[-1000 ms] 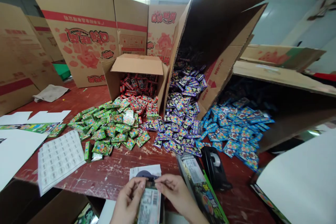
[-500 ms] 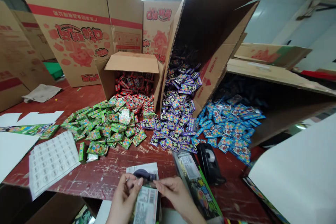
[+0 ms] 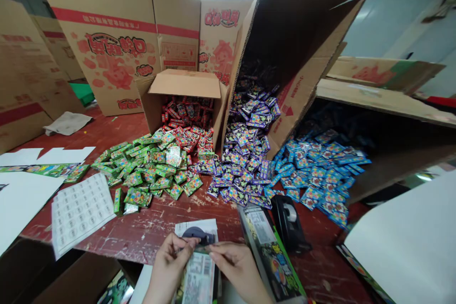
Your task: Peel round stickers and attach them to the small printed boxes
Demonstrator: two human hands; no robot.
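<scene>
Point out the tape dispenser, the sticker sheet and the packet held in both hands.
tape dispenser (image 3: 290, 221): head view, on its black body beside the tape roll.
sticker sheet (image 3: 80, 211): head view, middle of the white sheet.
packet (image 3: 199, 275): head view, printed face between the hands.

Four heaps of packets: green (image 3: 149, 173), red (image 3: 185, 126), purple (image 3: 245, 156), blue (image 3: 320, 175); one tape dispenser (image 3: 290, 221); perhaps seven cartons

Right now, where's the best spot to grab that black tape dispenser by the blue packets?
Grip the tape dispenser across its narrow body, probably near the middle, coming from above. It lies long and slim on the table, its sides open between the printed carton and bare tabletop.
</scene>
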